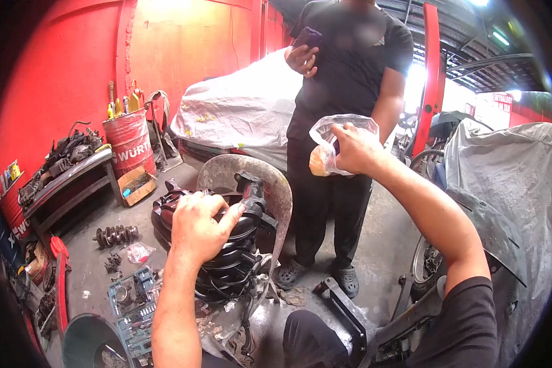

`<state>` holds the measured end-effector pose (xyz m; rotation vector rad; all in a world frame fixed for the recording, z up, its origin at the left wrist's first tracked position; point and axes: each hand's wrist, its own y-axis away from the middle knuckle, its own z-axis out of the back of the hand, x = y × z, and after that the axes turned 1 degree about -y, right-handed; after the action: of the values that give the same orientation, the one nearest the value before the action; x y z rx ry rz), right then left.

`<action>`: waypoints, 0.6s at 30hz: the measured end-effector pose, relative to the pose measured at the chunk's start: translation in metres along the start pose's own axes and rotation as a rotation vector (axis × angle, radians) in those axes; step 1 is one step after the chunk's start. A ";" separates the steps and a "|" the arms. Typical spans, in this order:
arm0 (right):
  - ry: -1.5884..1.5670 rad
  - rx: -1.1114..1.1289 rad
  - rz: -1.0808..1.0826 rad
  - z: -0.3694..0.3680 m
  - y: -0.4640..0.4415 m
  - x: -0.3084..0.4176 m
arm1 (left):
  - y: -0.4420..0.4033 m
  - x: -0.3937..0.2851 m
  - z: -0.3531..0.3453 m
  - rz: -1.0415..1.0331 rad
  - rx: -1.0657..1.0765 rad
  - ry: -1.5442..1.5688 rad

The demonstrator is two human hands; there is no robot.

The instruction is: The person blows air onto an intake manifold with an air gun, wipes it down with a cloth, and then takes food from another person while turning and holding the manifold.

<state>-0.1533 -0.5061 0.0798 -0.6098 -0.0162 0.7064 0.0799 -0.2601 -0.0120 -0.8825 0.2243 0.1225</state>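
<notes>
Between the right fingers point(344, 132) bunches a wrinkled, clear plastic bag point(322, 141).

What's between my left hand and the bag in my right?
In the head view, going from your left hand to the bag: the black part's raised end, the chair back, then the other person's trousers.

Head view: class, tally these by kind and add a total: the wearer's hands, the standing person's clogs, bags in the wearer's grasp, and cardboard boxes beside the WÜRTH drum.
Wearer's hands: 2 (left hand, right hand)
Grey clogs: 2 (one, the other)
Held clear bag: 1
Cardboard box: 1
Total: 6
</notes>
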 end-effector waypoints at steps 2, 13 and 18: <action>0.001 -0.062 0.053 -0.001 0.001 0.002 | 0.000 0.000 0.001 0.009 0.012 -0.004; 0.035 -0.095 -0.011 -0.010 0.021 0.011 | -0.003 0.007 0.000 0.015 -0.020 0.006; -0.022 -0.053 -0.059 -0.006 0.032 0.011 | -0.003 0.007 0.000 0.029 -0.011 0.011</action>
<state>-0.1629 -0.4840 0.0557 -0.6503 -0.0732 0.6575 0.0869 -0.2616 -0.0116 -0.8911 0.2469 0.1458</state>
